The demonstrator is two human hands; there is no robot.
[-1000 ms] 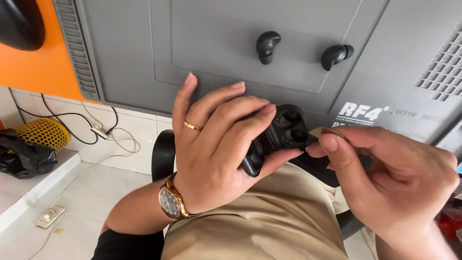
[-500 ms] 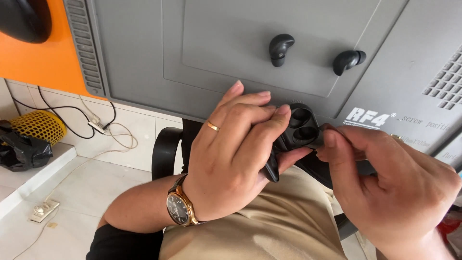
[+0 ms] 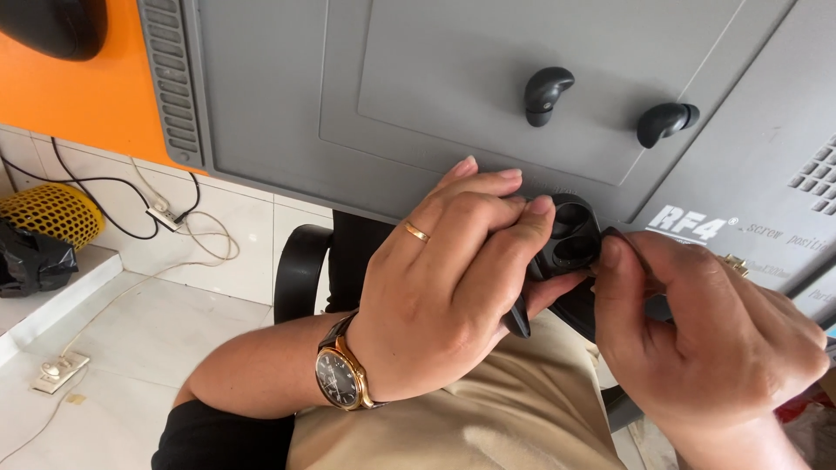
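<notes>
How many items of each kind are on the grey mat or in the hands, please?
Black earbuds on the grey mat: 2
Black charging case, held in the left hand: 1
Thin black tool, pinched in the right hand: 1
Total: 4

One printed label in white block lettering sits on the grey work mat, near the mat's front edge toward its right side, just above the right hand. Smaller white print runs on from it toward the right edge. No packages, signs or screens are visible.
</notes>
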